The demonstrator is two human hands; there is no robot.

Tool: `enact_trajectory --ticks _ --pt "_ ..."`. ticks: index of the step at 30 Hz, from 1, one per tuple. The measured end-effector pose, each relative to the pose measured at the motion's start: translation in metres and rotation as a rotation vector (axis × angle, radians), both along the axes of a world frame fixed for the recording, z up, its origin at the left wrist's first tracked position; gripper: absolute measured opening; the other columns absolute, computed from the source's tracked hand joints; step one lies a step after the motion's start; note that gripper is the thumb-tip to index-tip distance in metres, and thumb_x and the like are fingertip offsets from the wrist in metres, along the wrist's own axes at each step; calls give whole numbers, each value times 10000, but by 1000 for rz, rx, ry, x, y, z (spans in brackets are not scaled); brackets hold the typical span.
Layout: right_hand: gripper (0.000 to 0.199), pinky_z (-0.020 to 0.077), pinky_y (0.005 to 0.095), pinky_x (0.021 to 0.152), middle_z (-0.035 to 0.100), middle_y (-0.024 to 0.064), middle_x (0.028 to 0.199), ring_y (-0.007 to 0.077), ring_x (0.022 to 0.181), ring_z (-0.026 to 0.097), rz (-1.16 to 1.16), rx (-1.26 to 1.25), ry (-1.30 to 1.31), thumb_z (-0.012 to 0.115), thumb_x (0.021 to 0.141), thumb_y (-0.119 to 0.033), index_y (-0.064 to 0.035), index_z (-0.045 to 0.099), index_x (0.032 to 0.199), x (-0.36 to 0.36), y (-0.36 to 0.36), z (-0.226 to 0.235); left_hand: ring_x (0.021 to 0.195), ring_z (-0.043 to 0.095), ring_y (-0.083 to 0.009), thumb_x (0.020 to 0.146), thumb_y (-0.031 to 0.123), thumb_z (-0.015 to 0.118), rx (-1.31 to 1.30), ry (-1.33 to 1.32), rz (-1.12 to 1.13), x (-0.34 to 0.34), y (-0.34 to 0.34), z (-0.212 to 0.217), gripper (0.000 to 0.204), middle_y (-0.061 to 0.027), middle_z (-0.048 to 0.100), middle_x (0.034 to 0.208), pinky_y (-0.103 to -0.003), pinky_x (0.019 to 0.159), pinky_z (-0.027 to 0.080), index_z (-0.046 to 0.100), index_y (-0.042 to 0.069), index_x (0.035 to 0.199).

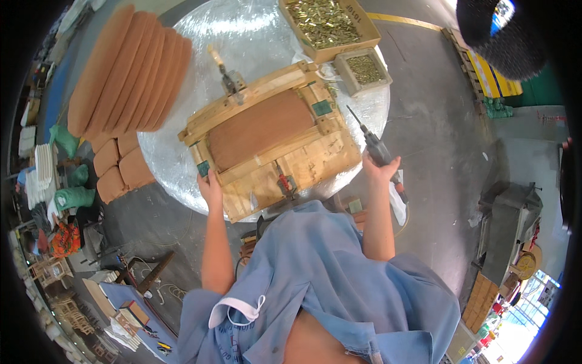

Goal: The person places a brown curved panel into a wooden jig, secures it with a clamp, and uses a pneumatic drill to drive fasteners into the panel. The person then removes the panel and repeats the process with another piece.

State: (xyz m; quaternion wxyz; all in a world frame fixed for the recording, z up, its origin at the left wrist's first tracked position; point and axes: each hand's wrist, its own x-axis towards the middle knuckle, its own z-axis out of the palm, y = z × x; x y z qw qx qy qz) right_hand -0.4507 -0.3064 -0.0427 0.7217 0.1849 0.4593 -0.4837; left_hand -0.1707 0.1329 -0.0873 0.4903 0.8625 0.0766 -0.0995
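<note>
Both my forearms reach up from the lower edge, bare below rolled sleeves. My left hand (210, 184) lies flat, fingers spread. My right hand (380, 168) is raised, fingers curled tight around a grip.

The person wears a loose, light blue short-sleeved shirt (339, 267) that hangs open at the front, its fabric creased and its sleeves ending above the elbows. Both forearms are bare, and neither the left hand (210, 185) nor the right hand (380, 167) has a glove. A white face mask (237, 310) with thin ear loops dangles at the chest.
</note>
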Motion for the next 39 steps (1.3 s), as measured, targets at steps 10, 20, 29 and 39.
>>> enact_trajectory --ticks 10,20,29,39 --pt "914 490 561 1102 622 128 1442 344 1310 595 133 -4 -186 561 921 -820 -74 552 1449 81 -87 -84 1398 540 -377 1014 323 721 -5 4 255 -83 -25 -8 942 -294 468 1576 -418 1174 415 166 -83 1659" --pt "766 639 401 968 632 93 1367 258 1198 656 341 45 -82 696 959 -629 -72 529 1458 105 -72 -114 1569 257 -490 929 271 761 274 -45 110 -119 -58 -27 1016 -362 217 1691 -459 1302 226 150 -88 1657" --pt "523 664 306 880 630 60 1344 216 1114 681 576 5 32 663 1065 -334 -52 507 1477 86 -48 -118 1585 284 -407 1050 476 506 818 277 503 -106 -47 -42 809 -304 238 1710 -612 1254 252 284 -28 1642" --pt "450 580 258 927 592 19 1226 146 1057 604 1017 -337 138 598 1076 -328 -58 569 1435 183 -21 -10 1565 343 -326 1110 476 412 726 406 890 -65 -59 -31 697 -201 351 1698 -596 1228 267 347 22 1635"
